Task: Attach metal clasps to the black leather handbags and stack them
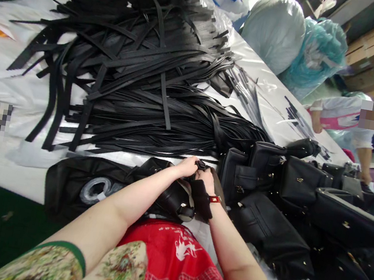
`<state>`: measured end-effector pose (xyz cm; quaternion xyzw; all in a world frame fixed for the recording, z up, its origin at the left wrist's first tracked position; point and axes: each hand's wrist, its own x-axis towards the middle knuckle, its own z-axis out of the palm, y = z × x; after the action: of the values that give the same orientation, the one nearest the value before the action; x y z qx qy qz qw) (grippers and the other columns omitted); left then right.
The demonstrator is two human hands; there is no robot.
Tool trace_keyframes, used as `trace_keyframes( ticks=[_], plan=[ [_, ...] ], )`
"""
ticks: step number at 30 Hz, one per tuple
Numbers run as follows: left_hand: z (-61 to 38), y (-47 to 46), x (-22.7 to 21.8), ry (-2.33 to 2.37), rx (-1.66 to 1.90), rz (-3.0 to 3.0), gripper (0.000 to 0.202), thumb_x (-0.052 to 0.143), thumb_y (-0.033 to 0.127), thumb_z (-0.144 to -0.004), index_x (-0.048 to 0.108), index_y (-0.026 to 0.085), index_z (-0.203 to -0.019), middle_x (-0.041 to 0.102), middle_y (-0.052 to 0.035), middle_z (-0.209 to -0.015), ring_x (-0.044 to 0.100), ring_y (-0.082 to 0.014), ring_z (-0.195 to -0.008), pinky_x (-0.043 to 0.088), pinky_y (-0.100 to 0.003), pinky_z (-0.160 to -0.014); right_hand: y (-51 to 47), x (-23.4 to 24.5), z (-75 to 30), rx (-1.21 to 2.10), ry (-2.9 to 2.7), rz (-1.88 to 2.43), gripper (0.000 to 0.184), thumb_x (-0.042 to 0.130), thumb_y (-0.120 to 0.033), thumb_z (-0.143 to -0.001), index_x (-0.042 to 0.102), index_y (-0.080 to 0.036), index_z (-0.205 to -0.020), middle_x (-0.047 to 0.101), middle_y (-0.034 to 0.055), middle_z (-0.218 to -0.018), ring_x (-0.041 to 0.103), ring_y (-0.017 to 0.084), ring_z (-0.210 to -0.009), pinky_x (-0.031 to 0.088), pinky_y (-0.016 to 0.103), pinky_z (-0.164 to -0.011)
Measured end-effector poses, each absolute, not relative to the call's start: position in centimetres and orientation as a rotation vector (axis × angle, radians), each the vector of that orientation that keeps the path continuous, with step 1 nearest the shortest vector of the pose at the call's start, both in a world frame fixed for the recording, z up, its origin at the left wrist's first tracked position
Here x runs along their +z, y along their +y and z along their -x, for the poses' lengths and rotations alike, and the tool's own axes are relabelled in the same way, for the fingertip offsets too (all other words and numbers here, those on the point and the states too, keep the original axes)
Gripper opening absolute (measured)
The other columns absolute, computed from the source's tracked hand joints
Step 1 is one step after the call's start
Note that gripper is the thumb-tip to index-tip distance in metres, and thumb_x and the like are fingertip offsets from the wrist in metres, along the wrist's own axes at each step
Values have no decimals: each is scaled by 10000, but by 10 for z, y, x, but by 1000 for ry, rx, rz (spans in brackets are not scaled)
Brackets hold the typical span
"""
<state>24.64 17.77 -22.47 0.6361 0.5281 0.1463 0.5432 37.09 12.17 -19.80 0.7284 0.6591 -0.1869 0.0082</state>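
Both my hands meet at the table's near edge over a black handbag (177, 196). My left hand (188, 166) is closed, its fingers pinching a small black piece at the bag's top. My right hand (206, 177) is closed on the same spot, with a black strap end hanging below it over my wrist, which wears a red band. A big heap of black straps (139, 84) lies just beyond my hands on the white sheet (10, 82).
Several finished black handbags (305, 203) crowd the table to the right. A black bag with a grey print (92, 189) lies left of my hands. Another person in white and pink (347, 124) works at the far right, by large stuffed plastic sacks (297, 39).
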Motion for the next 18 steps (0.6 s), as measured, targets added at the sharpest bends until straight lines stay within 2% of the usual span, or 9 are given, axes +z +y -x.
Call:
trace_keyframes(
  ticks=[3, 7, 10, 13, 18],
  plan=[
    [-245, 177, -224, 1261, 361, -1514, 340, 484, 122, -818, 614, 157, -1130, 669, -98, -1154, 608, -214, -1085, 452, -283, -937, 121, -201, -379, -645, 2091, -2270, 300, 532, -289, -844, 693, -168, -1067, 630, 117, -1017, 615, 193, -825, 476, 277, -737],
    [-242, 177, -222, 1268, 370, -1517, 362, 481, 129, -826, 591, 138, -1170, 662, -112, -1170, 610, -212, -1087, 453, -277, -937, 118, -199, -386, -628, 2124, -2346, 372, 395, -322, -914, 652, -198, -1154, 672, 75, -979, 624, 175, -850, 491, 275, -765],
    [-242, 176, -222, 1268, 370, -1526, 357, 485, 131, -830, 588, 133, -1172, 655, -116, -1183, 603, -209, -1104, 443, -272, -953, 115, -194, -384, -596, 2180, -2360, 345, 399, -346, -921, 689, -225, -1064, 671, 64, -1030, 610, 177, -930, 464, 271, -830],
    [-242, 177, -223, 1265, 369, -1534, 346, 481, 136, -837, 591, 139, -1166, 652, -109, -1192, 599, -202, -1113, 439, -266, -958, 116, -189, -376, -534, 2225, -2297, 307, 428, -353, -919, 704, -239, -991, 657, 64, -1029, 591, 177, -922, 439, 261, -814],
    [-244, 176, -221, 1252, 356, -1549, 346, 482, 129, -827, 604, 152, -1150, 665, -100, -1167, 608, -204, -1096, 446, -274, -953, 120, -187, -371, -380, 2099, -2250, 260, 483, -311, -884, 713, -191, -902, 613, 121, -981, 548, 221, -968, 423, 289, -799]
  ],
)
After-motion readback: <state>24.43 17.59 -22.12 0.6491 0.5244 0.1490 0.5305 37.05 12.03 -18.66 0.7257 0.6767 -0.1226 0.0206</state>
